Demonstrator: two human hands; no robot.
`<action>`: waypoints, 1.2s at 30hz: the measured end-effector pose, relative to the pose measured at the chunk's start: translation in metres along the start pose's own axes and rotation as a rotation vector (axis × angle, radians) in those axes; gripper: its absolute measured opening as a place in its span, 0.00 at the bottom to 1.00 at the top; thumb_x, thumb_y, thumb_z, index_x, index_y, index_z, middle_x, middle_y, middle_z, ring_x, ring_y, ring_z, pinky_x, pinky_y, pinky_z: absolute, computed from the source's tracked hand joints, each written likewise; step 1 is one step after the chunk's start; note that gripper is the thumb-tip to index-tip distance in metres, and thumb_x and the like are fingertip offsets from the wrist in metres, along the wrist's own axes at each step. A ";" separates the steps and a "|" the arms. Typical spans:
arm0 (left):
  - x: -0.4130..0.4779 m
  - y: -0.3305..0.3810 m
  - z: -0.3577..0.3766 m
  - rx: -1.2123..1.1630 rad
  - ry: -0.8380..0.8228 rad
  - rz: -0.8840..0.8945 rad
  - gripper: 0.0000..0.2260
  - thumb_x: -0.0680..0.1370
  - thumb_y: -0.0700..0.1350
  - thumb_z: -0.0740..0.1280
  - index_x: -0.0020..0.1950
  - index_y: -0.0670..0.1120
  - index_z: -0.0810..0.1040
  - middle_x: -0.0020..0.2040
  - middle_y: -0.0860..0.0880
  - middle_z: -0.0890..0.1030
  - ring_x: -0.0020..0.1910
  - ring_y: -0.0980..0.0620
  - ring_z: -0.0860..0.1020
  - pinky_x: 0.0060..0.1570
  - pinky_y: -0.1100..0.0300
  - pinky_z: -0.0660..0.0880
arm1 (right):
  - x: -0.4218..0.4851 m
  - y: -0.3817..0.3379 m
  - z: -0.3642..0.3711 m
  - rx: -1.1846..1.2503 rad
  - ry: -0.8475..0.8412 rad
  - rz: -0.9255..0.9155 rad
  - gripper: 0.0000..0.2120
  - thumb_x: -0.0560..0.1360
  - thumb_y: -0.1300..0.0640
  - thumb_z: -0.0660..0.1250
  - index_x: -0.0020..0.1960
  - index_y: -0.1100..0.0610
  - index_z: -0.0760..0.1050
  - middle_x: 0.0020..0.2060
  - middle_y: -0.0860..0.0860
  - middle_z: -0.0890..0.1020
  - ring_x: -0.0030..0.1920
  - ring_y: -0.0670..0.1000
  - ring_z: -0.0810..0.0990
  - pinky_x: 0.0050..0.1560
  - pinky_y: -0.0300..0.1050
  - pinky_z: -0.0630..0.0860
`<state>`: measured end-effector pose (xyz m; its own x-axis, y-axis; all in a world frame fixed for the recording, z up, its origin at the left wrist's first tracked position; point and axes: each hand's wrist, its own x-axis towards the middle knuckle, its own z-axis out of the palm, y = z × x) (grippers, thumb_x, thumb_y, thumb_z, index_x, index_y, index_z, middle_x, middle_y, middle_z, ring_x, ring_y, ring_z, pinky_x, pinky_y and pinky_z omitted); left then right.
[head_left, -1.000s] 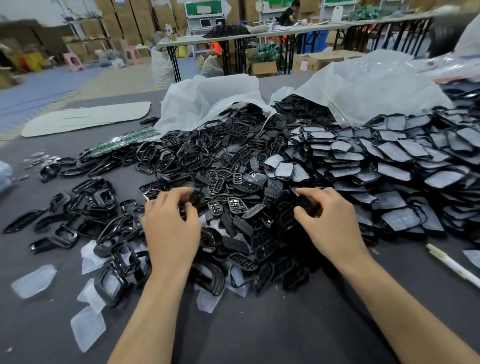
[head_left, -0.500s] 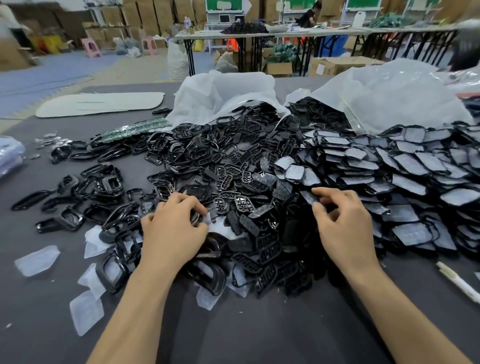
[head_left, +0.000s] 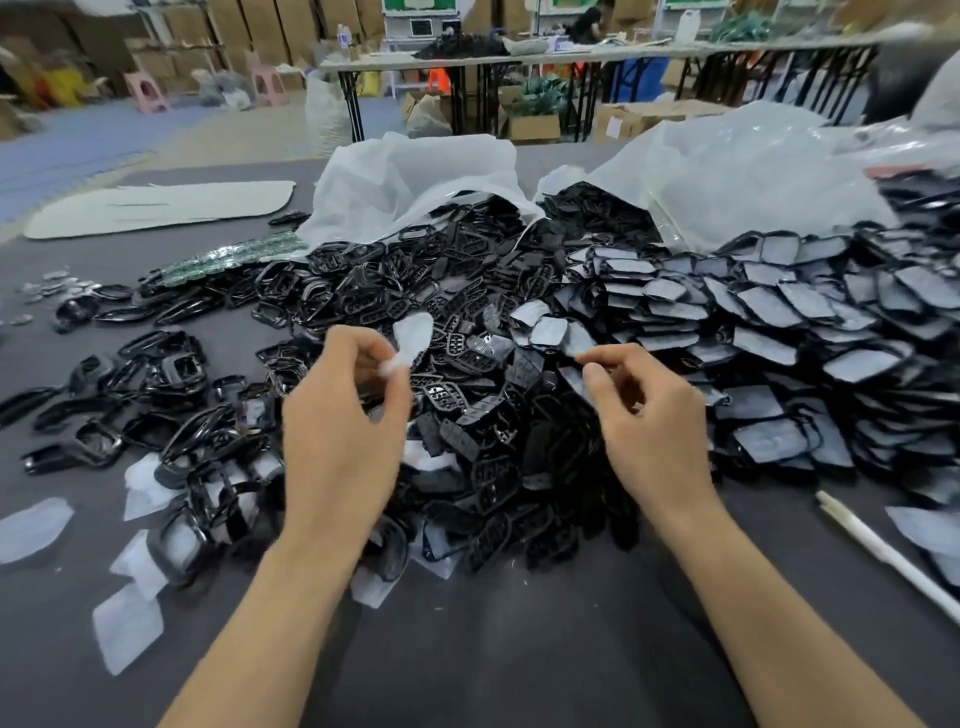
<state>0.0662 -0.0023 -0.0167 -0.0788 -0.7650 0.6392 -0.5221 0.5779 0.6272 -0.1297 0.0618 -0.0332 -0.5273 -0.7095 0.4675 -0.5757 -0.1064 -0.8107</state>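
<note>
A big heap of small black plastic parts (head_left: 483, 415) covers the dark table (head_left: 519, 649) in front of me. My left hand (head_left: 337, 436) is raised over the heap and pinches a thin white film piece (head_left: 413, 335) between thumb and fingertips. My right hand (head_left: 649, 426) hovers beside it with loosely curled fingers; I see nothing held in it. Its index tip points at a film-covered part (head_left: 574, 338). To the right lie rows of black parts with grey film on them (head_left: 779, 322).
Black ring frames (head_left: 171, 374) lie at the left, with loose film pieces (head_left: 127, 629) around them. A white pen (head_left: 883, 556) lies at the right. Two open plastic bags (head_left: 415, 182) spill parts at the back. Green circuit boards (head_left: 234, 257) and a pale flat board (head_left: 156, 208) lie far left.
Both hands have lifted off the heap. My left hand now holds a white film piece up; before, it was pressed into the parts. My right hand drew back from the film-covered parts.
</note>
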 end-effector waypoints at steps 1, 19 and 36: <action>-0.008 0.007 0.008 -0.040 -0.045 0.037 0.11 0.77 0.41 0.68 0.50 0.56 0.70 0.39 0.63 0.75 0.42 0.67 0.75 0.42 0.78 0.67 | -0.003 -0.004 0.001 0.040 -0.061 -0.049 0.04 0.77 0.56 0.67 0.48 0.53 0.80 0.27 0.44 0.72 0.28 0.42 0.70 0.32 0.30 0.64; -0.036 0.016 0.038 -0.396 -0.130 -0.110 0.07 0.78 0.41 0.68 0.46 0.54 0.78 0.37 0.58 0.81 0.34 0.58 0.80 0.39 0.65 0.75 | -0.004 -0.009 0.007 0.319 -0.291 0.103 0.09 0.69 0.48 0.71 0.33 0.50 0.77 0.28 0.44 0.73 0.27 0.42 0.67 0.29 0.32 0.66; -0.027 0.010 0.027 0.095 -0.093 -0.093 0.09 0.78 0.44 0.66 0.57 0.49 0.77 0.47 0.52 0.70 0.44 0.50 0.73 0.53 0.47 0.71 | 0.011 0.003 -0.011 0.546 -0.131 0.372 0.09 0.75 0.68 0.68 0.50 0.57 0.80 0.34 0.47 0.82 0.32 0.42 0.79 0.33 0.34 0.76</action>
<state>0.0404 0.0165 -0.0390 -0.1026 -0.8398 0.5332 -0.6087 0.4769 0.6341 -0.1440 0.0609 -0.0261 -0.5295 -0.8419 0.1043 0.0465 -0.1516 -0.9873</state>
